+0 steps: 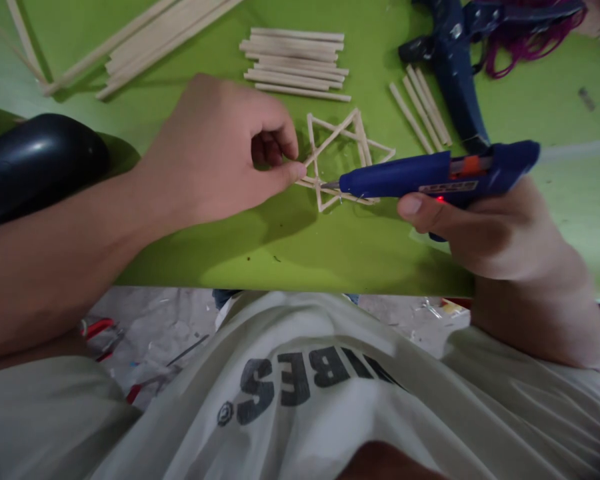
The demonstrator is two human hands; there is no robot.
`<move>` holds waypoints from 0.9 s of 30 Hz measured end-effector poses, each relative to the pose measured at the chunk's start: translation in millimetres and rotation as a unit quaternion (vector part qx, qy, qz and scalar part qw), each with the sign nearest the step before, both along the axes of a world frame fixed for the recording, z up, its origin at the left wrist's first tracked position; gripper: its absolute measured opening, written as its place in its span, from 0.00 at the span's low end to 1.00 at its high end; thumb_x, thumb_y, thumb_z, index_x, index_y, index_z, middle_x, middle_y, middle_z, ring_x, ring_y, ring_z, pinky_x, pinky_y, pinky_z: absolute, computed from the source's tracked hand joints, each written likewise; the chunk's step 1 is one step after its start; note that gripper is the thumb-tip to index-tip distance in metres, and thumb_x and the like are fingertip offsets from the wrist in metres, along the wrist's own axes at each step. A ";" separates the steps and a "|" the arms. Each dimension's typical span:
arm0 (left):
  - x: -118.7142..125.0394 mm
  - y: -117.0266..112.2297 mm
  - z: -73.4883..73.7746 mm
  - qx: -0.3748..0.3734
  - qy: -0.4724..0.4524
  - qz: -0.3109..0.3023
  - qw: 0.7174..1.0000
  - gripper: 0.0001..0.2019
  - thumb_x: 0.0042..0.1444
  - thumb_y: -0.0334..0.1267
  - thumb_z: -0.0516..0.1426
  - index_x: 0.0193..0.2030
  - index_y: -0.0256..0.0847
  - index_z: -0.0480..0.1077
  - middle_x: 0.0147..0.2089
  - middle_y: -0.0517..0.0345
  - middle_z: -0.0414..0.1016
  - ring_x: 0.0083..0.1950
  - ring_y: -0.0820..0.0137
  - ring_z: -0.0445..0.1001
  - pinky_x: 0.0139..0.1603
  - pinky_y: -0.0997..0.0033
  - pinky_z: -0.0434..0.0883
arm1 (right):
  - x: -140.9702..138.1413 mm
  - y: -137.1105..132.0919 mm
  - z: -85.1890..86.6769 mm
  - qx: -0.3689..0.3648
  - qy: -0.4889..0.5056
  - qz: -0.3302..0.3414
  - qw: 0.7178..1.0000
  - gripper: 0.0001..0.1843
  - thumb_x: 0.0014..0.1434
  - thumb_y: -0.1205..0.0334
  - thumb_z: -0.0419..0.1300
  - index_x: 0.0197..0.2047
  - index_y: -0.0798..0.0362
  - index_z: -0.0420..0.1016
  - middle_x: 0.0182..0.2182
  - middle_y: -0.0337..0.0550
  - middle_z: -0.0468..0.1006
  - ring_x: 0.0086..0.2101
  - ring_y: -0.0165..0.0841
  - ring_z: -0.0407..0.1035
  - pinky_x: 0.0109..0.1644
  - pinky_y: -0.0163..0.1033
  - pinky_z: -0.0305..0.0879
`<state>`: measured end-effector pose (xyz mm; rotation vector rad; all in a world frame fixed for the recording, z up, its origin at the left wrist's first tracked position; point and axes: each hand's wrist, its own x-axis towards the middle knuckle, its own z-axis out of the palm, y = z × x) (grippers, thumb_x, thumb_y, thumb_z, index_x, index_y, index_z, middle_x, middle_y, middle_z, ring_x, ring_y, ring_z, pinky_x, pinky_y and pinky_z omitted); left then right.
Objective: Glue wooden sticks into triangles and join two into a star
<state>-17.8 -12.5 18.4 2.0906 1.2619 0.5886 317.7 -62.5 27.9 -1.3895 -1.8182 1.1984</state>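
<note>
Finger and thumb pinched together, the left hand (pixel 230 150) holds one tip of a stick star (pixel 330 139) lying on the green table (pixel 330 260), near the edge by the person's shirt (pixel 300 327). The right hand (pixel 500 230) wraps around a blue glue gun (pixel 395 176), its nose right by the star's crossed sticks. Short sticks (pixel 293 48) lie just past the star.
</note>
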 end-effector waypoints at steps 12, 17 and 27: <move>-1.6 1.4 1.2 0.008 0.004 -0.016 1.000 0.02 0.61 0.32 0.76 0.40 0.40 0.90 0.35 0.63 0.88 0.36 0.67 0.84 0.40 0.66 0.74 | 0.4 -12.0 1.1 0.035 -0.041 0.007 0.999 0.16 0.70 0.44 0.81 0.48 0.48 0.95 0.35 0.41 0.89 0.31 0.32 0.78 0.30 0.35 0.69; -0.5 0.7 -0.5 0.006 0.002 -0.012 1.000 0.02 0.60 0.33 0.76 0.40 0.42 0.90 0.34 0.63 0.87 0.35 0.66 0.84 0.39 0.65 0.74 | -5.6 -9.5 3.4 0.036 -0.015 0.018 0.999 0.15 0.69 0.49 0.82 0.40 0.50 0.88 0.30 0.39 0.83 0.28 0.32 0.74 0.29 0.37 0.67; -1.4 2.0 1.6 -0.001 0.010 -0.009 1.000 0.04 0.61 0.39 0.73 0.40 0.44 0.91 0.35 0.62 0.88 0.35 0.66 0.84 0.37 0.63 0.76 | -20.4 -5.5 28.6 0.009 -0.063 0.063 0.996 0.23 0.65 0.61 0.79 0.29 0.48 0.69 0.26 0.37 0.66 0.26 0.29 0.56 0.29 0.46 0.43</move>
